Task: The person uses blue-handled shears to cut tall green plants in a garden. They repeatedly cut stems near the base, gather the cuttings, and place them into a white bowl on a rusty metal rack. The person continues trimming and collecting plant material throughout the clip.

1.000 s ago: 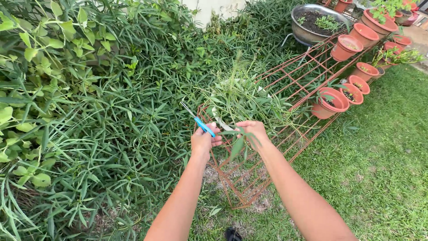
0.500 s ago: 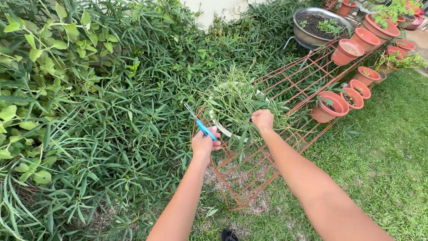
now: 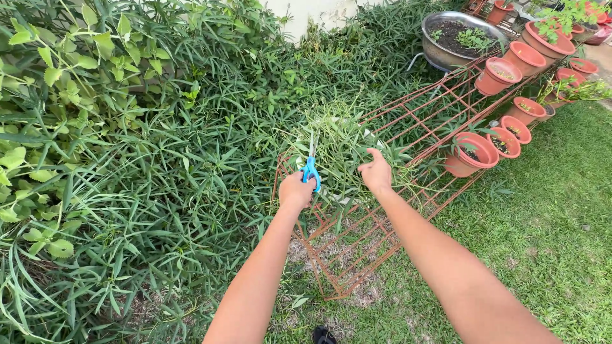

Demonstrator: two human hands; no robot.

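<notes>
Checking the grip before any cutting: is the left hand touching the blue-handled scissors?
Touching. The head view shows the left hand with its fingers wrapped around the scissors.

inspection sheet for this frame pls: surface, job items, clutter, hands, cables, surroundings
Surface: mown grass with a rusty red metal rack lying on it.
Job's things: blue-handled scissors, blades pointing up; heap of cut green stems on the rack.
Clutter: terracotta pots along the rack; metal basin of soil.
Grippers: left hand grips the scissors; right hand open at the stems, holding nothing.
Cables: nothing seen.
Surroundings: dense leafy shrubs on the left; pale wall behind.
</notes>
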